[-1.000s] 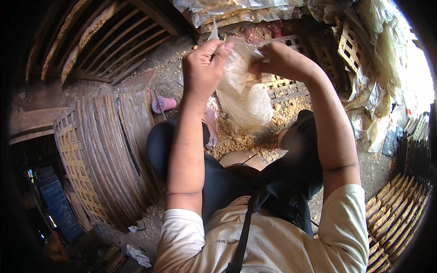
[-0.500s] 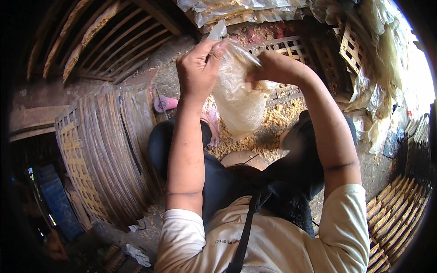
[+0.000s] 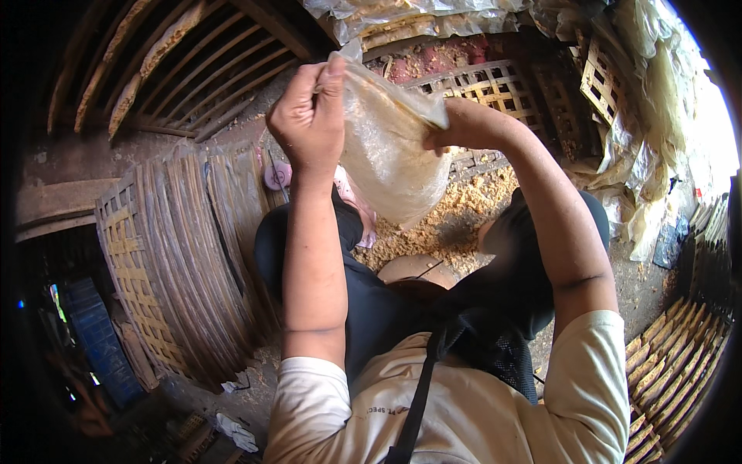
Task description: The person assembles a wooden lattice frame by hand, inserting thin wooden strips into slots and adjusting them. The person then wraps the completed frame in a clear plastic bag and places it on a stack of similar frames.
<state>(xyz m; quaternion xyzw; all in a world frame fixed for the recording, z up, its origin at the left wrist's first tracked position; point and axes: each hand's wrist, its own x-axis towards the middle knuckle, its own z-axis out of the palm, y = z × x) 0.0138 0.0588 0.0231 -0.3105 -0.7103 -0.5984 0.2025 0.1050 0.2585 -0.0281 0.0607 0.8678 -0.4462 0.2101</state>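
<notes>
Both hands have risen slightly; the left hand (image 3: pixel 309 116) pinches the clear plastic bag (image 3: pixel 386 155) by its top edge, held overhead. Behind the bag, the right hand (image 3: pixel 456 124) grips it, fingers hidden.

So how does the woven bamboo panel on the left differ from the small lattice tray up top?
The woven bamboo panel is large, closely woven from long strips, and leans on its edge beside the person's leg. The lattice tray is smaller, with an open grid of square gaps, and lies flatter behind the plastic bag. Both are tan split bamboo.
</notes>
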